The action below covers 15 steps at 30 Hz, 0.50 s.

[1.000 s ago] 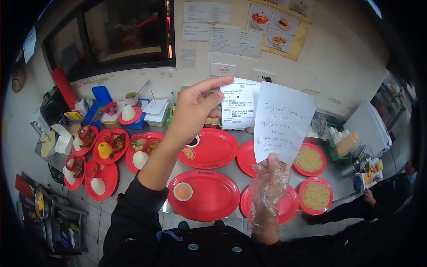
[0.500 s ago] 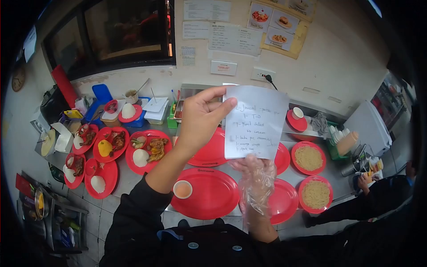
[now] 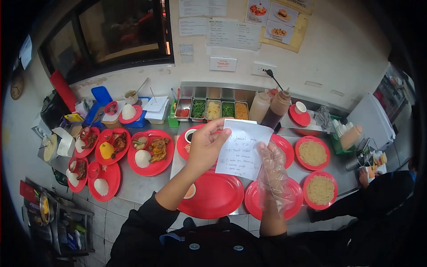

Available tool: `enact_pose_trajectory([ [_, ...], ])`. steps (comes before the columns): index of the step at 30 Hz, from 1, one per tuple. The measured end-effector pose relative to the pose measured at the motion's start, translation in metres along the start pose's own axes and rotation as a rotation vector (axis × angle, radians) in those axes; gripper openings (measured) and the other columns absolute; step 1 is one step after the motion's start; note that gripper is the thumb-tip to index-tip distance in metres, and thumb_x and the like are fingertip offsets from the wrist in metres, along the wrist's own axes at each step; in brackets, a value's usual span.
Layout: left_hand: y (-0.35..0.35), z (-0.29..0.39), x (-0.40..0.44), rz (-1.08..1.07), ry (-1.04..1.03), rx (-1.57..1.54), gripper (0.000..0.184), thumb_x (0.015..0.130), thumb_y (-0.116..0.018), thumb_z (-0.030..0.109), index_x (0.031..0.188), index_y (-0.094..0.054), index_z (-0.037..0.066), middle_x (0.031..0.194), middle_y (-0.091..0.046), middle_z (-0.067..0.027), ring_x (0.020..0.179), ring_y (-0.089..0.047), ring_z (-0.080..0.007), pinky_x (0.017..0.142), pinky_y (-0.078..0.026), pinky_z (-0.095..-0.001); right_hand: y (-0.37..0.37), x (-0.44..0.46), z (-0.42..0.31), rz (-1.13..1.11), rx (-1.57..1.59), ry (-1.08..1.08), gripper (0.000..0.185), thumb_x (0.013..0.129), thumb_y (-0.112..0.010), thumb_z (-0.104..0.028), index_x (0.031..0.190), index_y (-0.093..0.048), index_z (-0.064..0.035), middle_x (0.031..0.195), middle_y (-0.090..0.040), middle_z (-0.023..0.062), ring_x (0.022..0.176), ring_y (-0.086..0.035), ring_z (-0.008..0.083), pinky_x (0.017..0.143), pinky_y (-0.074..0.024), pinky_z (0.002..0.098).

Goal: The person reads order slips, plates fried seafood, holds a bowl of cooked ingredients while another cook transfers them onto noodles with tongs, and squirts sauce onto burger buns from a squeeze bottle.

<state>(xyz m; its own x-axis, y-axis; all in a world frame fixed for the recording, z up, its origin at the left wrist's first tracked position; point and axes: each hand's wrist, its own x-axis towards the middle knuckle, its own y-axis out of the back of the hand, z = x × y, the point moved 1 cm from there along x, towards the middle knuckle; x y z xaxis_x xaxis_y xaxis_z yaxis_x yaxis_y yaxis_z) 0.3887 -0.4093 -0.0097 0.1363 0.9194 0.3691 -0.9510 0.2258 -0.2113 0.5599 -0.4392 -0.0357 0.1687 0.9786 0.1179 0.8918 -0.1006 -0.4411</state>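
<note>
Along the wall, a long steel counter [image 3: 143, 186] spans the view, with a dark window [image 3: 120, 35] above its left part. At the far right, a co-worker [image 3: 378, 193] in dark clothing; that person's hand [image 3: 364, 177] is well apart from the wearer's own.

Plates, all red: an oval plate [image 3: 213, 202] nearest the wearer; left of it, a rice plate [image 3: 152, 171] with browned meat; to the right, two noodle plates, an upper one [image 3: 297, 153] and a lower one [image 3: 306, 191].

Left hand [image 3: 207, 142]: bare, thumb in front and fingers behind, pinching the upper left of a white slip [image 3: 242, 151]. Right hand [image 3: 272, 173]: in a clear glove, digits over the slip's right edge. Far side hidden; cannot tell whether it pinches or only touches.

Slip: held up in front of the wearer, over the plates, written face toward the camera; handwriting only partly legible. Another white edge shows behind its top.

Smallest noted: a sauce cup [image 3: 190, 191] on the oval plate, partly hidden by the left forearm.

Step in hand, judged from the pose: reading the slip. Any next move calls for a firm hold by one hand before the other lets go.
</note>
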Motion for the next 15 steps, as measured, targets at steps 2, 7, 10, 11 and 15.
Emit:
enact_pose_trajectory([
  [2,0.004,-0.004,0.000,0.015,0.005,0.007,0.033,0.092,-0.054,0.006,0.122,-0.048,-0.005,0.102,-0.062,-0.0113,0.090,-0.063,-0.0138,0.075,-0.052,-0.0242,0.001,0.002,0.004,-0.015,-0.023,0.009,0.026,0.087,-0.059,-0.007,0.110,-0.059,0.0041,0.098,-0.063,0.0084,0.087,-0.059,0.0131,0.080,-0.0476,0.0280],
  [7,0.015,-0.014,0.004,0.035,0.016,-0.043,0.029,0.092,-0.054,0.007,0.118,-0.051,-0.005,0.101,-0.063,-0.0118,0.089,-0.063,-0.0133,0.076,-0.052,-0.0244,-0.008,0.007,0.003,-0.133,-0.009,0.004,0.025,0.085,-0.062,-0.008,0.107,-0.060,0.0044,0.097,-0.064,0.0099,0.087,-0.061,0.0135,0.078,-0.0490,0.0276],
  [10,0.024,-0.026,0.008,0.036,0.023,-0.039,0.028,0.092,-0.054,0.007,0.117,-0.052,-0.005,0.101,-0.064,-0.0122,0.089,-0.063,-0.0130,0.076,-0.051,-0.0244,-0.012,0.014,0.013,-0.114,0.061,-0.063,0.025,0.084,-0.065,-0.008,0.105,-0.061,0.0040,0.096,-0.065,0.0103,0.085,-0.062,0.0139,0.075,-0.0505,0.0271],
  [11,0.028,-0.031,0.009,0.041,0.031,-0.041,0.028,0.092,-0.054,0.007,0.117,-0.052,-0.005,0.101,-0.064,-0.0122,0.089,-0.063,-0.0130,0.076,-0.051,-0.0244,-0.008,0.021,0.022,-0.092,-0.021,-0.116,0.025,0.083,-0.066,-0.008,0.104,-0.062,0.0038,0.095,-0.066,0.0099,0.083,-0.063,0.0142,0.074,-0.0511,0.0273],
  [15,0.054,-0.055,0.020,0.026,0.101,-0.016,0.026,0.091,-0.054,0.005,0.115,-0.052,-0.006,0.102,-0.064,-0.0125,0.089,-0.063,-0.0131,0.076,-0.051,-0.0240,-0.009,0.039,0.047,-0.072,-0.191,-0.181,0.024,0.081,-0.069,-0.008,0.101,-0.064,0.0035,0.089,-0.067,0.0086,0.077,-0.063,0.0144,0.070,-0.0523,0.0282],
])
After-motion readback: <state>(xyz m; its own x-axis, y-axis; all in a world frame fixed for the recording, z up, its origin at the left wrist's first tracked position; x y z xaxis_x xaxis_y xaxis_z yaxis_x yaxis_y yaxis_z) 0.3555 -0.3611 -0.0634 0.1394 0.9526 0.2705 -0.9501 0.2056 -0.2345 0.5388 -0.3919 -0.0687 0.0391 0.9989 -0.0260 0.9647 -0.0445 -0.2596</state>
